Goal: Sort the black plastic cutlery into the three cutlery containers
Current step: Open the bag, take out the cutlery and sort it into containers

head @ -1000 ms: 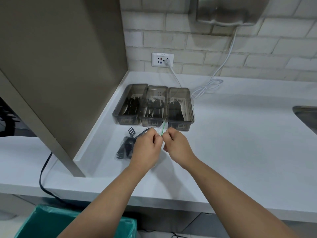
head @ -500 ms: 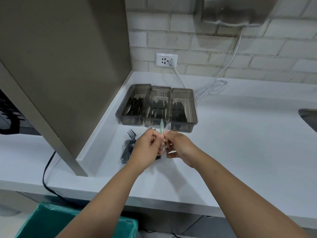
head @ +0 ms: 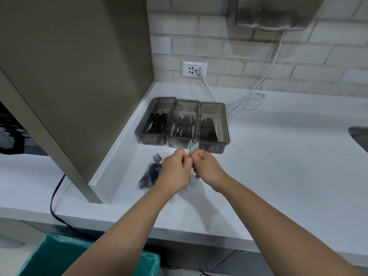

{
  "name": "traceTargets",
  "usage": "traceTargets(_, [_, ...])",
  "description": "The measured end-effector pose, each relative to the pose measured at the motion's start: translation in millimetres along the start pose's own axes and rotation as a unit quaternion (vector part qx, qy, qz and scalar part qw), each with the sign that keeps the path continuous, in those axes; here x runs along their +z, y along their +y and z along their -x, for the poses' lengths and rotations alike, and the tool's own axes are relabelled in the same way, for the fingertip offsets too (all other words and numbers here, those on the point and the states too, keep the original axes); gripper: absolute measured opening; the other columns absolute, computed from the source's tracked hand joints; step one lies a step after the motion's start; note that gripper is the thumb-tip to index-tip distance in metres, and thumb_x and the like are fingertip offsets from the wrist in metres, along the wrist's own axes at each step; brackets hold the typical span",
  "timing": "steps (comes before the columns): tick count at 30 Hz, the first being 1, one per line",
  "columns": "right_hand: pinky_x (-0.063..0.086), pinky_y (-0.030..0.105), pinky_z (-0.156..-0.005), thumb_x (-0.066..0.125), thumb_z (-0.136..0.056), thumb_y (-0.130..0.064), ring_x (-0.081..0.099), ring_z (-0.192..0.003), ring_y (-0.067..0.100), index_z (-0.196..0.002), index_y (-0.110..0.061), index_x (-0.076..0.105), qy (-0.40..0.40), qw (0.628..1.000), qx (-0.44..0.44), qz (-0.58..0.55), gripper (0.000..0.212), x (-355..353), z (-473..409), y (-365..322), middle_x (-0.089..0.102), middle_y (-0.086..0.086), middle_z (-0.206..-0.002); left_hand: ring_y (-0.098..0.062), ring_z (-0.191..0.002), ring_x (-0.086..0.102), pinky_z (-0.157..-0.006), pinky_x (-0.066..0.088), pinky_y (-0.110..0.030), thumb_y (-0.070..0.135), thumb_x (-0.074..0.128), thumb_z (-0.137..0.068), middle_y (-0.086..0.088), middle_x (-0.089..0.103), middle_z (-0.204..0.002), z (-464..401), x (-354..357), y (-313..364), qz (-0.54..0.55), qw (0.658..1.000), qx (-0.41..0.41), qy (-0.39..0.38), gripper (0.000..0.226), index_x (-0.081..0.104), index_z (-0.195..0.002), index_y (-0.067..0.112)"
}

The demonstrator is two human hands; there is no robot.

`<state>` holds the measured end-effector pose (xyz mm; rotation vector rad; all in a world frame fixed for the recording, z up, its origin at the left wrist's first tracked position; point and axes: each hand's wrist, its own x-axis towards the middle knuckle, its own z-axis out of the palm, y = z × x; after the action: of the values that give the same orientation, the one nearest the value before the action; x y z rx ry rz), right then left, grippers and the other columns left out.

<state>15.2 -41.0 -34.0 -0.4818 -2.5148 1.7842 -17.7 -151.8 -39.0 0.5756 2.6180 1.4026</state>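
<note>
I see my left hand (head: pixel 175 172) and right hand (head: pixel 207 168) pinching a clear, green-edged plastic bag (head: pixel 190 148) above the white tabletop (head: pixel 278 166). Loose black plastic cutlery (head: pixel 151 174) lies just left of them; three smoky transparent containers (head: pixel 183 122) sit behind, each holding cutlery.

containers (head: pixel 214 124): smoky translucent plastic | counter (head: pixel 278 156): smooth matt white | cutlery (head: pixel 151 174): glossy black plastic
</note>
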Motion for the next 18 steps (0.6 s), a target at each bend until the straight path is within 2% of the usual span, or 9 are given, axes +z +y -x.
traceTargets(4, [0.042, 0.036, -0.066, 0.037, -0.099, -0.026, 0.045, -0.065, 0.017, -0.081, -0.003, 0.053, 0.016, 0.995, -0.013, 0.094, 0.034, -2.7, -5.3, 2.9, 0.049, 0.0, -0.067, -0.022, -0.066, 0.046, -0.055, 0.03, -0.033, 0.021, 0.043, -0.098, 0.001, 0.048, -0.065, -2.5, 3.5, 1.8, -0.083, 0.996, 0.031, -0.003, 0.022, 0.043, -0.079, 0.01])
traceTargets(7, [0.034, 0.032, -0.063, 0.033, -0.1, -0.026, 0.044, -0.066, 0.021, -0.065, -0.016, 0.036, 0.057, 0.975, -0.027, 0.213, 0.037, -5.1, -5.7, 7.8, 0.043, -0.002, -0.062, -0.031, -0.074, 0.053, -0.063, 0.041, -0.036, 0.021, 0.043, -0.098, -0.011, 0.057, -0.076, -9.3, -7.9, -2.5, -0.118, 0.992, 0.008, 0.043, 0.016, 0.041, -0.086, 0.01])
traceTargets(9, [0.034, 0.032, -0.062, 0.031, -0.101, -0.029, 0.047, -0.072, 0.025, -0.067, -0.018, 0.033, 0.074, 0.961, -0.033, 0.264, 0.037, -7.2, -2.5, 14.3, 0.044, -0.001, -0.063, -0.037, -0.076, 0.057, -0.064, 0.045, -0.039, 0.02, 0.043, -0.097, -0.019, 0.061, -0.08, -17.2, -21.6, -10.4, -0.108, 0.991, -0.011, 0.075, 0.017, 0.042, -0.085, 0.008])
traceTargets(13, [0.035, 0.031, -0.062, 0.033, -0.102, -0.036, 0.055, -0.077, 0.03, -0.091, -0.014, 0.047, 0.107, 0.909, -0.058, 0.399, 0.028, -17.0, -5.1, 13.7, 0.061, 0.008, -0.083, -0.033, -0.066, 0.049, -0.056, 0.036, -0.034, 0.021, 0.043, -0.097, -0.011, 0.052, -0.068, -19.8, -33.3, -10.1, -0.159, 0.985, 0.013, 0.068, 0.021, 0.039, -0.079, 0.009])
traceTargets(15, [0.035, 0.031, -0.06, 0.043, -0.099, -0.037, 0.049, -0.07, 0.027, -0.09, -0.016, 0.042, 0.127, 0.902, -0.079, 0.406, 0.023, -24.8, -8.2, 10.7, 0.057, 0.004, -0.079, -0.03, -0.063, 0.046, -0.056, 0.038, -0.036, 0.02, 0.047, -0.094, -0.006, 0.048, -0.063, -19.7, -36.8, -8.9, -0.172, 0.982, 0.023, 0.073, 0.023, 0.038, -0.075, 0.011])
traceTargets(18, [0.039, 0.033, -0.057, 0.054, -0.094, -0.026, 0.048, -0.067, 0.024, -0.086, -0.018, 0.038, 0.124, 0.903, -0.137, 0.388, 0.02, -32.8, -10.3, 11.3, 0.052, -0.002, -0.082, -0.025, -0.063, 0.053, -0.06, 0.048, -0.035, 0.021, 0.056, -0.089, -0.002, 0.055, -0.063, -23.3, -49.9, -10.9, -0.146, 0.988, 0.032, 0.05, 0.016, 0.048, -0.077, 0.014])
